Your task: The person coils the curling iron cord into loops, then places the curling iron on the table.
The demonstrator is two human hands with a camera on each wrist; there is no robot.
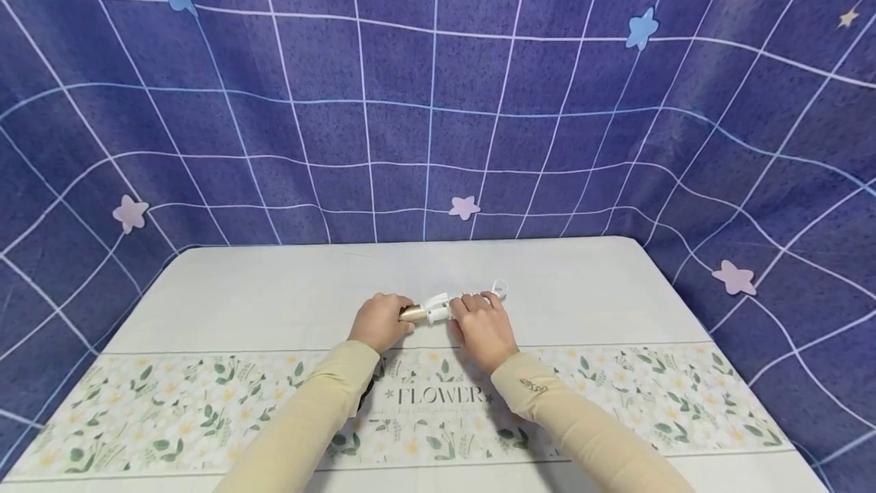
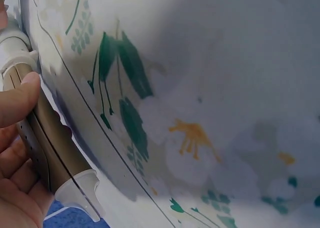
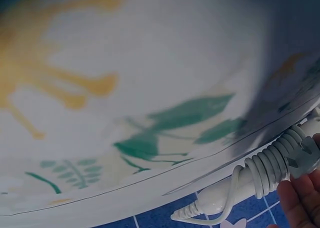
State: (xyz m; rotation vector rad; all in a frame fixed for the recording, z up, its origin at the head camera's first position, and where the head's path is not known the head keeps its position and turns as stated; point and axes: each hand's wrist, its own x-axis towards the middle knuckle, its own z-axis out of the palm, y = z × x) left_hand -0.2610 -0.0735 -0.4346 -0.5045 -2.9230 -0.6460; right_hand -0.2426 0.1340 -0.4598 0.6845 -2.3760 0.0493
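Observation:
A curling iron with a gold barrel (image 1: 414, 314) and a white handle lies across both hands near the table's middle. My left hand (image 1: 380, 322) grips the barrel, its thumb (image 2: 22, 100) along the barrel's side; the white end cap (image 2: 77, 190) sticks out beyond the fingers. My right hand (image 1: 484, 329) holds the handle end, where a white cord (image 3: 265, 170) is wound in several turns. A pale plug (image 3: 303, 158) sits against the coils by the right fingertips (image 3: 295, 200). The cord loops out to the handle's tapered end (image 3: 186, 212).
A white table cover (image 1: 274, 287) with a floral band and the word FLOWER lies under the hands. Behind and on both sides hangs a blue curtain (image 1: 397, 135) with grid lines and stars, meeting the table's back edge.

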